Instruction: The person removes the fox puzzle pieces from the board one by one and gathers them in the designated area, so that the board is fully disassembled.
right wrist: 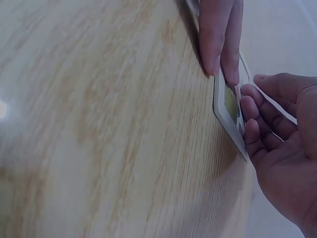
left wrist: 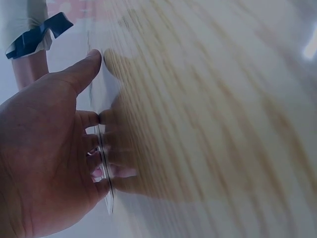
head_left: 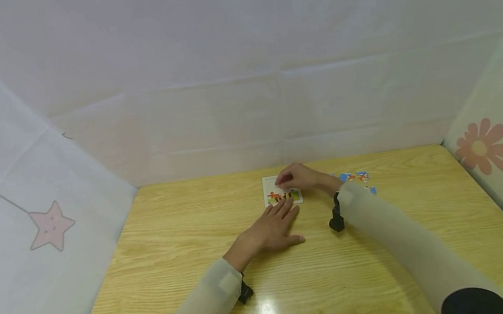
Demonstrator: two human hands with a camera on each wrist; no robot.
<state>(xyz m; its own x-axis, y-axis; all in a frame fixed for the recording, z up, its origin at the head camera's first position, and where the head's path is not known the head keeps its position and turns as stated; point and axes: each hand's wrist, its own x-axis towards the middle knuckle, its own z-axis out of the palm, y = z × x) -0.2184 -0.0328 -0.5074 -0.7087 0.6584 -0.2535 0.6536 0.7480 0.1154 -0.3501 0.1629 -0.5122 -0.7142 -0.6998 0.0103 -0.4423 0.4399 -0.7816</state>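
A small jigsaw puzzle board point(head_left: 265, 190) with a white frame lies near the table's far edge. Colourful pieces fill its lower part; bare white shows higher up. My left hand point(head_left: 277, 227) lies palm down with fingers straight, its fingertips on the board's near edge and the thumb on the table side. Over the board's upper right, my right hand point(head_left: 300, 176) bends its fingers down. In the right wrist view its fingertips point(right wrist: 251, 130) are right at the board's surface, thumb tip near the index finger. I cannot tell whether a piece is between them.
Several loose blue, white and orange puzzle pieces point(head_left: 356, 177) lie on the wooden table point(head_left: 186, 241), right of the board and partly behind the right wrist. A white cloth backdrop point(head_left: 208, 125) rises at the table's far edge, with printed cloth on both sides.
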